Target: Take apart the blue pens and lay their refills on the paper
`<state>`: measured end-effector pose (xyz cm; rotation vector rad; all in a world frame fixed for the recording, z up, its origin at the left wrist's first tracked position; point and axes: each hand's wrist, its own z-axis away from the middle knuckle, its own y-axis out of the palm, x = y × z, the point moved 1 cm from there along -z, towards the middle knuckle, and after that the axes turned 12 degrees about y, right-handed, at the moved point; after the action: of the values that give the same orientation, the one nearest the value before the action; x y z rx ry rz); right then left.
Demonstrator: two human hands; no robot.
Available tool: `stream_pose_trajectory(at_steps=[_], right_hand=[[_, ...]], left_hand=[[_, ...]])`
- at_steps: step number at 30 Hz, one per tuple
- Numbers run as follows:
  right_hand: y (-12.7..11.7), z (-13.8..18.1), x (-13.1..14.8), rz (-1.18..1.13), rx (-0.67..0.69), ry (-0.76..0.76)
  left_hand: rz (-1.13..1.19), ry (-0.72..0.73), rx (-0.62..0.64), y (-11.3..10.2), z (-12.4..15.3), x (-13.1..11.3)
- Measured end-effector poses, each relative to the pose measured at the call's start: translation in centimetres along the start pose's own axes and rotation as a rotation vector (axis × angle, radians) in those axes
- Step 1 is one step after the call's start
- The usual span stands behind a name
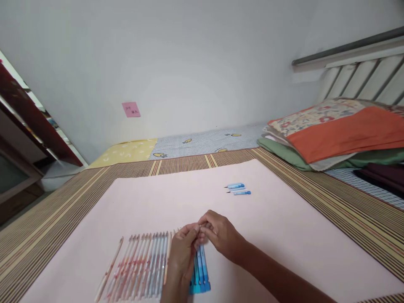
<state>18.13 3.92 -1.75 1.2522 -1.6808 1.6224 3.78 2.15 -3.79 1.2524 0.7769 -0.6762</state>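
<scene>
My left hand (184, 252) and my right hand (221, 233) meet above a pale pink sheet (284, 235), fingers pinched together on a small thing I cannot make out. Under and beside the hands lies a row of several pens (139, 269), side by side, some reddish, some clear. Blue pen caps (199, 273) lie just below the hands. Farther off on the sheet sit two short blue pen parts (237, 188) with thin dark tips.
The pink sheet lies on a striped mat (38, 235) over a bed. Folded bedding and an orange-patterned pillow (341, 130) are stacked at the right. A pink note (131, 109) sticks on the white wall. A dark wooden shelf (28, 122) stands at the left.
</scene>
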Motion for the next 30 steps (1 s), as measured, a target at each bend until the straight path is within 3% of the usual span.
stream_pose_trajectory(at_steps=[3,5,7,11,16,21,24,28,30], right_hand=[[-2.8,-1.6,-1.8,0.176,-0.105,0.001],[-5.7,-3.0,-4.1,0.443,-0.308,0.086],[-8.4,-4.1,-6.5,0.534,-0.379,0.17],[-11.1,-5.0,-10.2,0.91,-0.293,0.361],[-11.0,-4.9,-11.8,0.974,-0.247,0.381],[-11.2,-4.8,-11.5,0.918,-0.261,0.357],[-10.0,-3.9,-9.6,0.808,-0.24,0.292],[-6.4,-1.7,-4.8,0.312,-0.1,0.164],[-4.6,-0.5,-2.3,0.204,-0.04,0.062]], left_hand=[[0.003,0.008,-0.122,0.2,-0.1,-0.4],[0.001,0.013,-0.172,0.3,-0.2,-0.7],[0.005,0.015,-0.182,0.4,-0.3,-0.9],[0.02,0.008,-0.174,0.6,-0.1,-1.1],[0.024,0.013,-0.158,0.5,-0.1,-1.2],[0.035,0.041,-0.109,0.2,-0.2,-1.4],[0.011,0.047,-0.088,0.1,-0.2,-1.5],[-0.125,0.134,-0.039,0.2,0.0,-2.1],[-0.222,0.193,-0.018,0.3,0.2,-2.6]])
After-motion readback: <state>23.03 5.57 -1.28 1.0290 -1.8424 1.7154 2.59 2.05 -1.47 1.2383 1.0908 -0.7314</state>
